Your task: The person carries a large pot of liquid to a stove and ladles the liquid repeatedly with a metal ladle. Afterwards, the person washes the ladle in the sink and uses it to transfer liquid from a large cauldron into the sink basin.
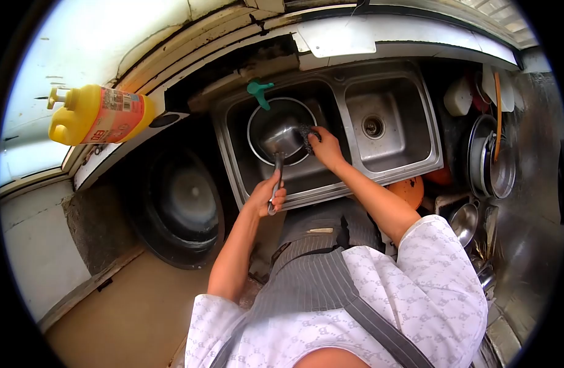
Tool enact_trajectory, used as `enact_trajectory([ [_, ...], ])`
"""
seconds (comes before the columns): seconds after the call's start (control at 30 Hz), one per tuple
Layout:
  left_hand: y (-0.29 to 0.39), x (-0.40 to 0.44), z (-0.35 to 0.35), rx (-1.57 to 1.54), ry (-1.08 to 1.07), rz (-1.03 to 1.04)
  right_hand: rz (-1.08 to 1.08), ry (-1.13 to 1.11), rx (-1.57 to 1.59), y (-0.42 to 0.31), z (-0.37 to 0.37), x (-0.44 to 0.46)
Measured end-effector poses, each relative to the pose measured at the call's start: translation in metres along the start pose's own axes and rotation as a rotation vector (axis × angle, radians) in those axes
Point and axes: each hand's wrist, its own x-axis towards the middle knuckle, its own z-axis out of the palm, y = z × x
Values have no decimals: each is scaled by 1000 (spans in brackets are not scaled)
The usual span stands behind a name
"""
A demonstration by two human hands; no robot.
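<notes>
A round metal pan (276,130) with a long handle is tilted over the left basin of the steel sink (389,173). My left hand (268,194) is closed around the pan's handle, below the rim. At the pan's right edge, my right hand (325,147) grips a dark, mesh-like scrubber (307,138), which touches the rim. A green tap (259,92) reaches over the far side of the pan. The right basin shows its round drain (373,127).
A yellow pump bottle (101,115) lies at the upper left. Below it stands a large black tub (184,205). Pans and bowls (494,159) are stacked to the right of the sink, with an orange item (407,192) under its front edge. A white board (337,38) rests behind.
</notes>
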Motion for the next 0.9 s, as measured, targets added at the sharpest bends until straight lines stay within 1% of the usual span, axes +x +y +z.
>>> enact_trajectory([
  [0.03,4,5,0,-117,-21,-66,73,-53,55,-1,-6,0],
  [0.07,0,26,-20,-278,-233,-170,34,-36,21,6,-10,2],
  [0.1,-5,37,-28,-275,-230,-168,33,-36,26,5,-16,1],
  [0.17,-18,54,-34,-621,-635,-174,114,-54,75,1,-28,-7],
  [0.2,-21,57,-26,-650,-721,-119,127,-47,62,6,-31,-10],
  [0.23,-23,61,-21,-649,-720,-124,131,-44,63,13,-32,-12],
  [0.3,-26,64,-10,-736,-483,-61,92,-36,12,31,-34,-16],
  [0.37,-22,70,-15,-753,-463,-76,121,-64,44,48,-36,-19],
  [0.43,-14,75,-25,-231,-139,110,145,-88,80,44,-39,-18],
  [0.47,-10,73,-33,-159,-116,146,159,-97,78,44,-41,-19],
  [0.5,-5,65,-30,-161,-113,144,170,-105,76,41,-43,-20],
  [0.57,8,41,-16,-26,85,143,161,-113,103,46,-40,-18],
  [0.63,7,43,-29,19,93,129,153,-119,128,43,-41,-18],
  [0.7,3,51,-42,-49,21,8,144,-149,181,37,-46,-20],
  [0.73,2,55,-44,-27,70,4,146,-147,176,24,-53,-22],
  [0.8,-3,63,-48,-4,83,22,69,-121,39,3,-67,-27],
  [0.83,-4,66,-49,23,100,43,67,-125,34,11,-67,-25],
  [0.87,-5,69,-51,18,101,45,102,-132,100,25,-66,-23],
  [0.9,-6,70,-51,85,131,72,136,-138,166,28,-67,-22],
])
